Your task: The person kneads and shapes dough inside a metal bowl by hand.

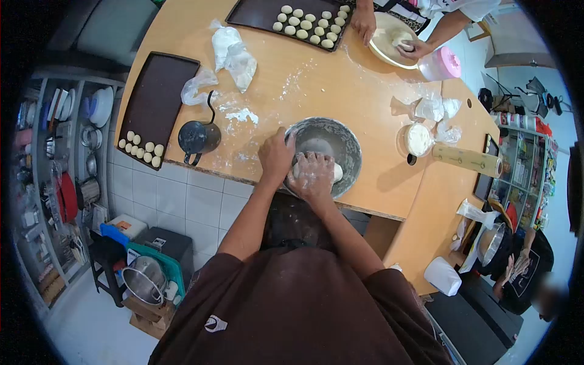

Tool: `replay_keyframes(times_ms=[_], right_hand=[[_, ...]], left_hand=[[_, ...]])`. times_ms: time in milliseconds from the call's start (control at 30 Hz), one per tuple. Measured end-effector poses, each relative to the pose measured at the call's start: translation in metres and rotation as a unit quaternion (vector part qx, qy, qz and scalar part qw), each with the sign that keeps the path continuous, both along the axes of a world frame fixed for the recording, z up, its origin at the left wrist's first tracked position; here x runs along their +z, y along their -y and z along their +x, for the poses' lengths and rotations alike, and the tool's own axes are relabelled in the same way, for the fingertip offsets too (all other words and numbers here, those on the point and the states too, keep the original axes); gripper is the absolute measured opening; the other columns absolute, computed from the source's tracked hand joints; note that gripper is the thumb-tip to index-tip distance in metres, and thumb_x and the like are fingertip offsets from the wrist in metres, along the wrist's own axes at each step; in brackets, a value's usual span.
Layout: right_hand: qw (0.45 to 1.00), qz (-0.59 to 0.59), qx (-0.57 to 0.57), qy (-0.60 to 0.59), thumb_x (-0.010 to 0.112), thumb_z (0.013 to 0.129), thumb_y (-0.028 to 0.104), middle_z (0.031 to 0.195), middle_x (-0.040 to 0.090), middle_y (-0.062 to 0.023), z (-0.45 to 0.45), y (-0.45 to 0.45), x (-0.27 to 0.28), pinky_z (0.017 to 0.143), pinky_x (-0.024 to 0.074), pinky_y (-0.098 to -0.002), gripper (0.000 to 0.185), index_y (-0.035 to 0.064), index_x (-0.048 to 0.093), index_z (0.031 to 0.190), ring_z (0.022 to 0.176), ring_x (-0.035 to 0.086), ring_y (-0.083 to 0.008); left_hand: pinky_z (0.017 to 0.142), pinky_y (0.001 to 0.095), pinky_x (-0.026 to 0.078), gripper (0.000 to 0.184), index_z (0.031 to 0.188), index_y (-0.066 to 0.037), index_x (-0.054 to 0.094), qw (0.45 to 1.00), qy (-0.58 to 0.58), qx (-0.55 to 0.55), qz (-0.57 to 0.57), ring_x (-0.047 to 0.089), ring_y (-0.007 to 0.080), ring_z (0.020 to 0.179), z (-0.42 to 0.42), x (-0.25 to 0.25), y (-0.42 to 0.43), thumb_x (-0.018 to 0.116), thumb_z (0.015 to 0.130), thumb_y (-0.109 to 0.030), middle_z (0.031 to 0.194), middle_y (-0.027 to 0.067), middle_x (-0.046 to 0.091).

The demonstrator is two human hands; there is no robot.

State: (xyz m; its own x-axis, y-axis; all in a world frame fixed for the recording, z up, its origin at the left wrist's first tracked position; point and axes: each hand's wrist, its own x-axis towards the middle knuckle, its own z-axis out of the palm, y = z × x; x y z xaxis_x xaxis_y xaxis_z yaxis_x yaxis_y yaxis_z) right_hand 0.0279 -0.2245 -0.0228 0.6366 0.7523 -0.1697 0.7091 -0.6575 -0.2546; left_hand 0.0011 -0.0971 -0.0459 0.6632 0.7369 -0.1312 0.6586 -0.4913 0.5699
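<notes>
A metal bowl (351, 141) with flour-dusted walls stands at the table's near edge in front of me. My left hand (277, 154) is closed on its left rim, thumb toward the inside. Inside the bowl, my right hand (314, 174) presses down on a lump of white dough (337, 173), its floury fingers curled over the top. Most of the dough is hidden beneath that hand; a piece shows at its right side.
Left stand a dark mug-like container (199, 137) and a tray (159, 91) with dough balls. Another tray (255, 13) holds more. Floury plastic bags (234, 56) lie behind. Across the table, a person's hands (413, 48) work dough in a cream bowl (384, 53). A rolling pin-like cylinder (467, 160) lies right.
</notes>
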Motion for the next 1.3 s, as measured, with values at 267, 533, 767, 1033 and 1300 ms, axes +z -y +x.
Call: replay_keyframes(times_ms=[267,533,767,1033,1300], right_hand=[[1.0,0.011,-0.025,-0.011,0.065,0.073,0.044,0.111,0.068,-0.018,0.019,-0.016,-0.012,0.101,0.0355,-0.0569,0.053,0.0022,0.069,0.105,0.114,0.058,-0.0348],[0.999,0.049,-0.01,-0.019,0.065,0.073,0.042,0.1,0.072,-0.0167,0.053,-0.03,-0.036,0.1,0.0386,-0.0537,0.041,0.0076,0.072,0.093,0.108,0.063,-0.0345],[0.994,0.094,-0.05,-0.009,0.062,0.081,0.038,0.086,0.072,-0.0169,0.054,-0.032,-0.045,0.094,0.042,-0.0502,0.032,0.009,0.074,0.085,0.095,0.067,-0.0342],[0.967,0.25,-0.03,0.029,0.063,0.089,0.033,0.08,0.068,-0.0118,0.048,-0.014,-0.049,0.08,0.0419,-0.0473,0.026,0.0093,0.069,0.08,0.084,0.064,-0.0306],[0.954,0.293,-0.039,-0.054,0.07,0.085,0.039,0.084,0.067,-0.0097,0.043,0.022,0.007,0.088,0.0396,-0.0475,0.032,0.0093,0.066,0.075,0.088,0.062,-0.0305]], left_hand=[[0.067,0.0561,0.049,0.029,0.087,-0.002,0.062,0.998,0.023,-0.002,-0.05,0.064,0.0479,0.077,0.002,0.004,-0.001,0.066,0.092,-0.03,0.077,0.0252,0.066],[0.071,0.0552,0.048,0.027,0.093,-0.001,0.067,0.995,0.014,0.004,-0.098,0.063,0.0487,0.08,0.008,0.001,-0.008,0.065,0.092,-0.028,0.08,0.0257,0.066],[0.076,0.052,0.049,0.023,0.099,0.0,0.067,0.976,0.209,-0.046,-0.03,0.064,0.0462,0.085,0.011,0.007,-0.009,0.057,0.097,-0.021,0.088,0.0249,0.067],[0.074,0.0518,0.05,0.022,0.1,0.0,0.066,0.978,0.136,-0.073,-0.138,0.064,0.0482,0.087,0.01,0.006,-0.016,0.055,0.098,-0.019,0.088,0.0282,0.066],[0.073,0.0531,0.049,0.022,0.095,0.001,0.065,0.985,0.119,-0.045,-0.118,0.064,0.0484,0.085,-0.003,0.015,-0.014,0.057,0.097,-0.02,0.085,0.028,0.066]])
